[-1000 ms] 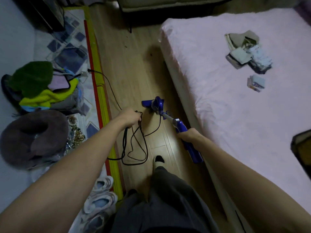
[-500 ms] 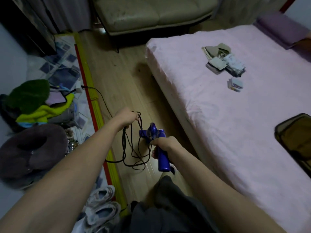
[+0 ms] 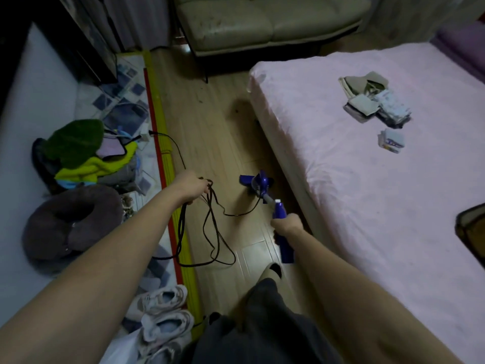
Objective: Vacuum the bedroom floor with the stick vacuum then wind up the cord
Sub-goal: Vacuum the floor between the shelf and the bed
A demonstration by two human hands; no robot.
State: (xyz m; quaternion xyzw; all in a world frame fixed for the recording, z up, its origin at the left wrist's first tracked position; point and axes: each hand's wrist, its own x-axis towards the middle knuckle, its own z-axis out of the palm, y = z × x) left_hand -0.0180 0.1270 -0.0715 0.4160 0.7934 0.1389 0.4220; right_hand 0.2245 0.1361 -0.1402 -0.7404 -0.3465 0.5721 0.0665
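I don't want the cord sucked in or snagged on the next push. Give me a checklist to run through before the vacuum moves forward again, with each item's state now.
1. Right hand grips the blue stick vacuum by its handle: ok.
2. Left hand holds the black cord gathered in loops: ok.
3. Cord clear of the vacuum head: ok, the slack hangs to its left, though one strand runs across toward the stick.
4. Loops off the floor: not ok, the lowest ones trail onto the wooden floor and the yellow mat edge.
5. Floor strip ahead beside the bed free of objects: ok.
6. Plug seated: cannot tell.
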